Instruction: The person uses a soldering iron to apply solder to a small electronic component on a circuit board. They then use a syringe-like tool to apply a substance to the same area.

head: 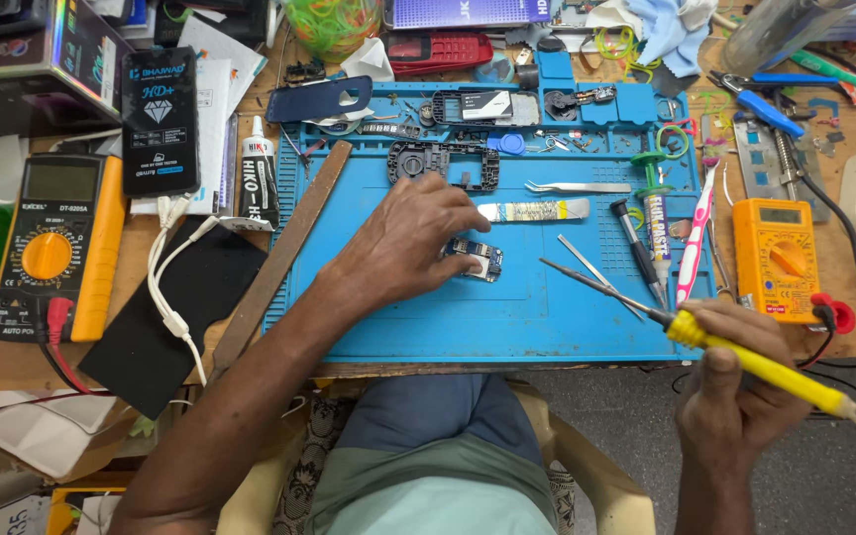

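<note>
My left hand (403,243) rests on the blue work mat (547,317) with its fingertips pressing a small blue circuit board (478,260) flat. My right hand (735,381) is off the mat's right front corner, gripping the yellow handle of a soldering iron (755,362). The iron's thin metal tip points up and left toward the board and stops well short of it.
Tweezers (577,186), a metal spatula (537,210), a black screwdriver (638,248) and dark phone frame parts (443,161) lie on the mat. Orange multimeters sit at left (52,248) and right (775,258). A toothbrush (695,238), glue tube (258,178) and white cable (165,287) lie around.
</note>
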